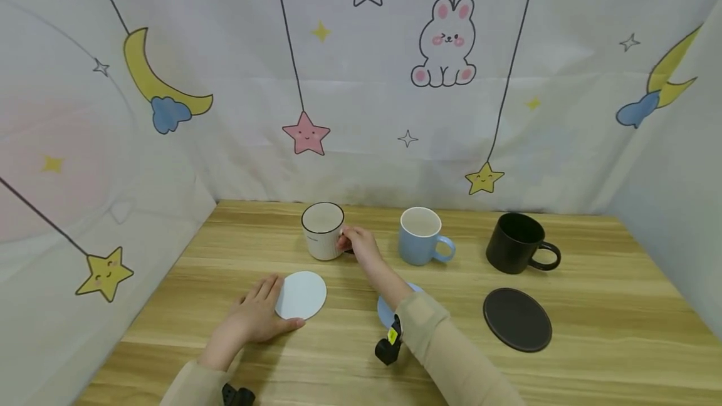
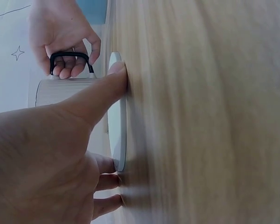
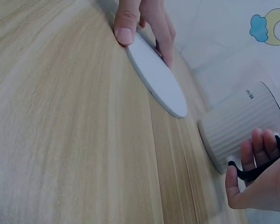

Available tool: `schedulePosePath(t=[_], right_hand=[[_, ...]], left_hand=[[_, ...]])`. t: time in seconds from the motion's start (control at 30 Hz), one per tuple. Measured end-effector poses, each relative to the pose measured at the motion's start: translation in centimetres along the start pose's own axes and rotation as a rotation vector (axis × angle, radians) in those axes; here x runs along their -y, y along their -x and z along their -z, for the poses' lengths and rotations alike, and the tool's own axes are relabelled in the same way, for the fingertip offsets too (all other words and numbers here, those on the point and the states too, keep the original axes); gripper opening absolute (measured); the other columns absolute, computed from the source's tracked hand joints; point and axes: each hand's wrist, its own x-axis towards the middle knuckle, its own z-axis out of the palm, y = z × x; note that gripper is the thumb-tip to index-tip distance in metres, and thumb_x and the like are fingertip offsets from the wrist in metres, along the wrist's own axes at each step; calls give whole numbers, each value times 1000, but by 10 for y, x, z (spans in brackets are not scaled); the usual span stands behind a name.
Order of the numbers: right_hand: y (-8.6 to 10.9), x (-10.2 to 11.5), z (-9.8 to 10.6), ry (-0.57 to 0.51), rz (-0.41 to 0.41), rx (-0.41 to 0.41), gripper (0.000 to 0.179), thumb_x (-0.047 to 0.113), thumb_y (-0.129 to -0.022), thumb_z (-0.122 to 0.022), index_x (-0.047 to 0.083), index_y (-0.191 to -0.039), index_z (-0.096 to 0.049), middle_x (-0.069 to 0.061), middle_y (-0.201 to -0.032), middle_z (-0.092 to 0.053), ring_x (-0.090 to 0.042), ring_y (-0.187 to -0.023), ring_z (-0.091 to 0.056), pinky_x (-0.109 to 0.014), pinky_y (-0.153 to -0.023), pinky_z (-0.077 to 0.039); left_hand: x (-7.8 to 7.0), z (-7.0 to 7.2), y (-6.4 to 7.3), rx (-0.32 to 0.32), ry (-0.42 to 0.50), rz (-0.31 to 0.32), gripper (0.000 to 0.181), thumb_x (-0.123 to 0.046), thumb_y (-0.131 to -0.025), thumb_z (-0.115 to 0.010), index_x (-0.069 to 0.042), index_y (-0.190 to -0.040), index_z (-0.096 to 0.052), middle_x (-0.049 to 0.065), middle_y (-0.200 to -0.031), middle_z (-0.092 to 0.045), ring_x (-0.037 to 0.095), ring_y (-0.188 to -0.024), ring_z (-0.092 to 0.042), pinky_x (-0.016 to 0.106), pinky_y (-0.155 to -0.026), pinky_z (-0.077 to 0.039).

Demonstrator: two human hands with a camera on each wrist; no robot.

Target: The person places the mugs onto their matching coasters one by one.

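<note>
A ribbed white mug [image 1: 323, 237] with a dark rim stands at the back left of the table. My right hand [image 1: 361, 244] grips its black handle [image 3: 256, 172], fingers curled through the loop in the right wrist view. In front of the mug, a round white coaster [image 1: 304, 295] lies on the wood. My left hand [image 1: 256, 313] holds this coaster at its edge, thumb at the near side and fingers at the far left side. The left wrist view shows the thumb [image 2: 109, 86] against the coaster's rim.
To the right stand a light blue mug [image 1: 417, 240] and a black mug [image 1: 510, 246], handles pointing right. A blue coaster [image 1: 386, 313] lies partly hidden under my right forearm. Before the black mug is a black coaster [image 1: 517, 319]. A printed white curtain [image 1: 361, 80] hangs behind the table.
</note>
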Motion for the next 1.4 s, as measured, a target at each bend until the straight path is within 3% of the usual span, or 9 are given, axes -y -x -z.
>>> schedulePosePath(t=[0.47, 0.63, 0.87, 1.17, 1.4], right_hand=[[6, 8, 4, -19, -68, 35, 37, 20, -114, -50, 5, -84, -68, 0, -83, -71, -10, -82, -65, -46, -97, -55], [3, 8, 4, -43, -86, 30, 38, 18, -114, -50, 7, -83, -69, 2, -80, -69, -9, -80, -65, -48, -101, -53], [2, 6, 3, -65, -85, 24, 40, 15, -113, -50, 9, -79, -69, 3, -78, -67, -8, -77, -63, -48, -100, -53], [7, 5, 5, -61, -57, 26, 42, 16, -113, -50, 10, -77, -70, 4, -76, -68, -9, -78, -63, -40, -90, -52], [11, 6, 8, -100, -66, 18, 43, 16, -113, -50, 10, -76, -70, 6, -73, -68, -7, -74, -63, -37, -85, -50]], left_hand=[[-2, 2, 3, -7, -9, 1, 118, -73, -88, -72, 10, -162, -32, 32, -168, -31, 55, -153, -31, 82, -112, -30], [-6, 7, 4, 19, -18, 10, 119, -75, -90, -69, 9, -163, -29, 32, -169, -28, 54, -155, -29, 81, -113, -29], [-14, 14, 7, 38, -20, 27, 115, -70, -91, -72, 10, -162, -30, 33, -169, -27, 55, -155, -28, 81, -114, -27], [-1, 1, 1, -11, -1, 4, 120, -76, -87, -72, 9, -162, -33, 31, -169, -30, 54, -154, -30, 81, -113, -28], [1, 0, 2, -4, 6, 9, 119, -75, -87, -72, 9, -163, -32, 31, -169, -29, 55, -154, -30, 82, -113, -27]])
